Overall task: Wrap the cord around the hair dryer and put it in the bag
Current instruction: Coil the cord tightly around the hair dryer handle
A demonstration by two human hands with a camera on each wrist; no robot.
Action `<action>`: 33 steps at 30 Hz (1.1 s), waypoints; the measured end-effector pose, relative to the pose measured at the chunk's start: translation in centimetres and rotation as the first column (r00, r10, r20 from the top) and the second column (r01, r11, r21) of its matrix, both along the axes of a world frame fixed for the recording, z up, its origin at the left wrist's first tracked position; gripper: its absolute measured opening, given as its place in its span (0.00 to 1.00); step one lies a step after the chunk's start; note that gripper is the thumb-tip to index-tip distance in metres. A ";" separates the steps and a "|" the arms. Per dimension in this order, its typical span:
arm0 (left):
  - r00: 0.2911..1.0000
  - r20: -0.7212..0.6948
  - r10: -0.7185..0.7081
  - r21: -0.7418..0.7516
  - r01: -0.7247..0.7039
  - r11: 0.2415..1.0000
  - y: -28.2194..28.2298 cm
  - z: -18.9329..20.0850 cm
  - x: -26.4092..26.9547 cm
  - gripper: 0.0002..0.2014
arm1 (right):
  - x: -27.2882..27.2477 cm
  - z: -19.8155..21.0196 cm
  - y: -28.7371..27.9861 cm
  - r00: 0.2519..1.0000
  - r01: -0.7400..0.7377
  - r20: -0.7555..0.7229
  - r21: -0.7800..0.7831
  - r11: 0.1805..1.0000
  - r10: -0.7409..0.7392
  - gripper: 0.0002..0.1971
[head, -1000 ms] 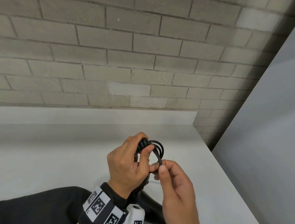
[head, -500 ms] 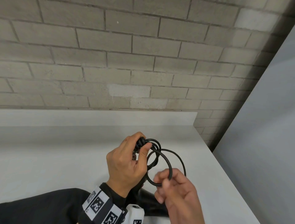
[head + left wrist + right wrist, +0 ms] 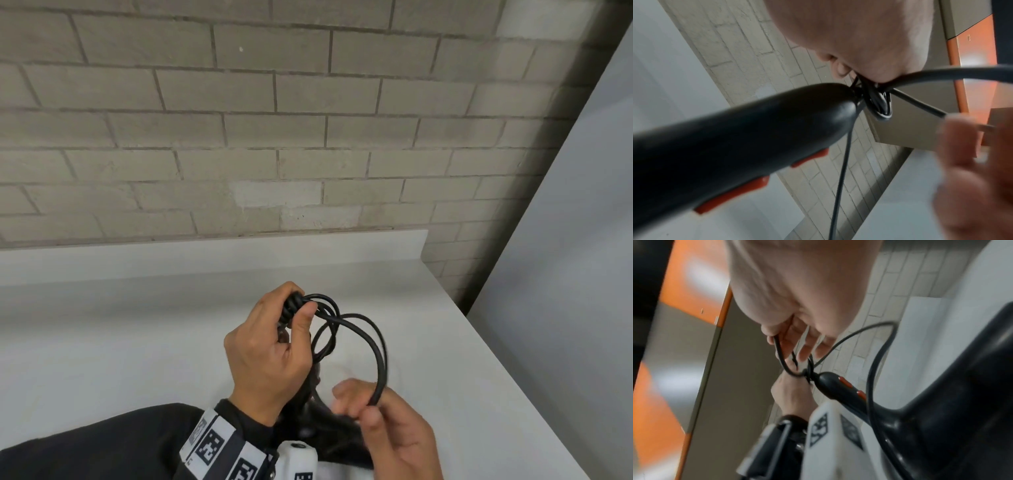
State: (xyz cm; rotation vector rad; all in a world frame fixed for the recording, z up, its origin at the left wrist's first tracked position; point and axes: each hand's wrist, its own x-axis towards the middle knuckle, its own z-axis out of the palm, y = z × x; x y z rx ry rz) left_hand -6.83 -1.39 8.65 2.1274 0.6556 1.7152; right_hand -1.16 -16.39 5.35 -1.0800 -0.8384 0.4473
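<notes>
My left hand (image 3: 298, 306) grips the tip of the black hair dryer's handle (image 3: 740, 136), thumb pressing several coils of black cord (image 3: 327, 310) against it. The handle carries orange-red buttons (image 3: 748, 190). One wide loop of cord (image 3: 375, 342) arcs out to the right and down to my right hand (image 3: 363, 405), which pinches it between thumb and fingers (image 3: 774, 339). The dryer's body (image 3: 962, 386) hangs below my hands, mostly hidden by them in the head view. No bag shows in any view.
I work above a white counter (image 3: 137, 342) with a low backsplash against a grey brick wall (image 3: 274, 137). The counter's right edge (image 3: 507, 359) runs diagonally beside a grey panel (image 3: 565, 274). Orange and grey panels (image 3: 674, 353) appear in the wrist views.
My right hand has moved down and toward me, pulling the cord from a small tight loop into a wide one. The left hand keeps its hold on the handle tip and coils.
</notes>
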 end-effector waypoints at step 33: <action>0.998 -0.051 0.041 -0.067 -0.045 0.997 -1.2 -0.5 0.0 0.17 | -0.9 2.6 1.8 0.991 -0.130 -0.082 -0.517 0.846 0.102 0.07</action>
